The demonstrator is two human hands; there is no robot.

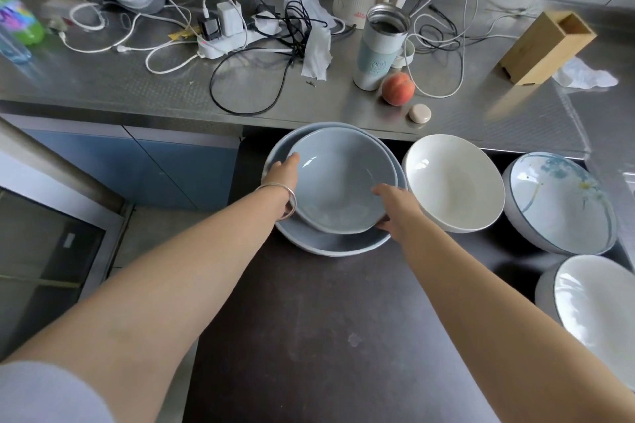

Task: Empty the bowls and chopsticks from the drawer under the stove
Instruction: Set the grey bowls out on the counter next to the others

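Head view: on the dark stove top (309, 319) stand four glazed bowls; the large grey-blue bowl (330, 244) carries a smaller grey-blue bowl (340, 182), gripped at opposite rims by left hand (283, 172) and right hand (395, 206). Drawer and chopsticks unseen, so remainder unclear.

Both arms extended forward, bare forearms converging toward centre. Left hand (283, 170) palm inward, thumb hooked over rim, remaining fingers hidden underneath; thin metal bangle (288, 203) on wrist. Right hand (395, 208) mirrors on opposite side, thumb on top of edge, fingers curled below. Grey short sleeve (44, 391) visible on left upper arm.
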